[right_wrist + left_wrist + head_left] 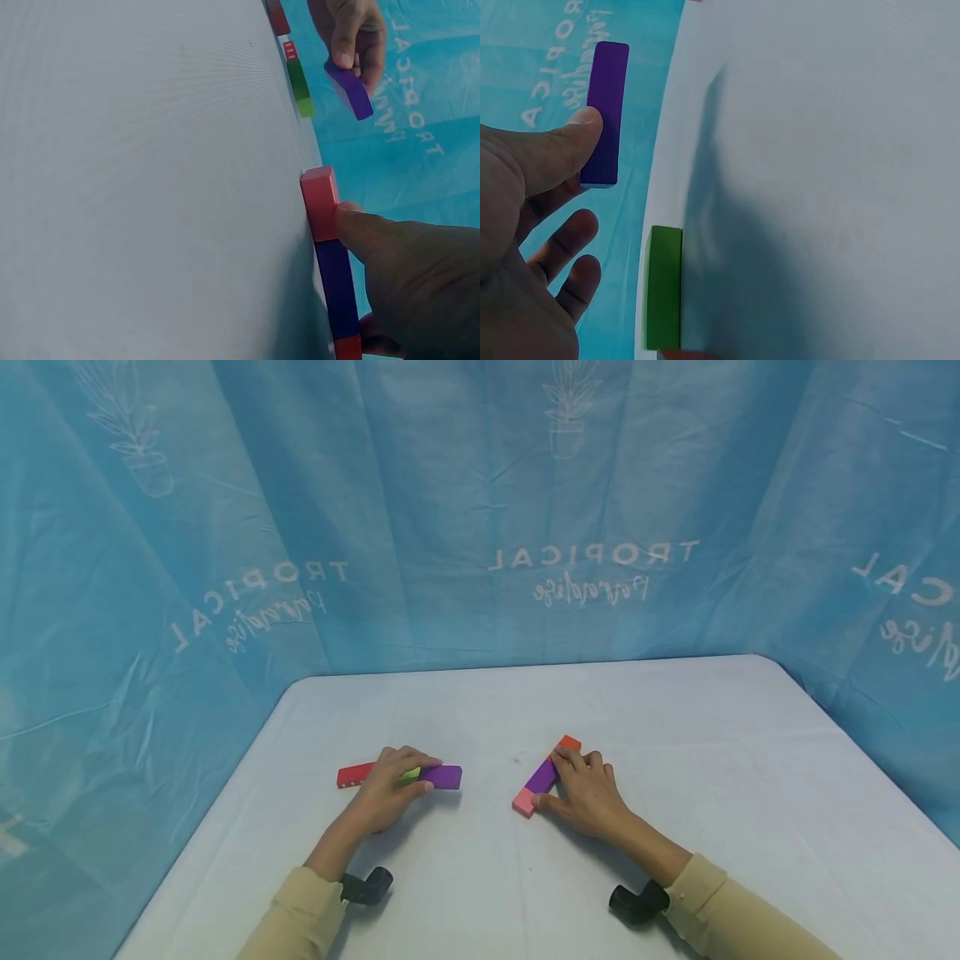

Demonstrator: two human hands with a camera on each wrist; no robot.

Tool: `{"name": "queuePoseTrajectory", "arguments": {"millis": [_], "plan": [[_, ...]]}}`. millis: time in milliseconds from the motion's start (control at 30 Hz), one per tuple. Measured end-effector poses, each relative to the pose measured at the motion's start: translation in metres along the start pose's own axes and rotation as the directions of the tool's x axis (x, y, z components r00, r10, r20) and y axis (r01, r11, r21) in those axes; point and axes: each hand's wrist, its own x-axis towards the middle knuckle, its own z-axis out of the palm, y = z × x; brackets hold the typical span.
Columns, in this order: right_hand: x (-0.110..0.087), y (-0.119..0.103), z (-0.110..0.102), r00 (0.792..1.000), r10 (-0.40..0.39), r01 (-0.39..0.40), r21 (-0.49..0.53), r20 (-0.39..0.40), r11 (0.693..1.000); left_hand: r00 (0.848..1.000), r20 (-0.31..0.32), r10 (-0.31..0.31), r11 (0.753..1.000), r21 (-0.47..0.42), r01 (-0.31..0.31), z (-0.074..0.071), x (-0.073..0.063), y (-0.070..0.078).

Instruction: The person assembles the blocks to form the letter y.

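Note:
My left hand point(386, 793) pinches a purple block point(607, 112) by thumb and fingertips, raised above the white table. Under that hand, a row lies on the table with a red block point(355, 775) at its left end and a green block point(664, 289) at its right. Over on the other side, my right hand point(588, 793) rests along a slanted row. Its thumb touches the pink block point(320, 202) at the near end, and its fingers lie toward the orange block point(568, 743) at the far end. Another purple block point(337, 289) sits between those two.
The white table point(487, 893) has rounded far corners. A blue printed curtain point(420, 527) hangs behind it and at both sides. Black wrist-worn pieces point(367, 887) stick out beside the sleeves.

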Motion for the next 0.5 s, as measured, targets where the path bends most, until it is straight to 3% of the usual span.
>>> {"name": "queuePoseTrajectory", "arguments": {"millis": [267,500], "plan": [[-0.001,0.001,0.000,1.000,0.001,-0.001,0.007,0.006,1.000,0.998,0.060,0.013,0.998,-0.056,-0.010,0.007,0.011,0.004],[0.001,0.001,0.001,1.000,0.002,-0.002,-0.009,0.007,1.000,0.994,0.102,0.025,0.999,-0.048,-0.020,0.015,0.023,0.006]]}}
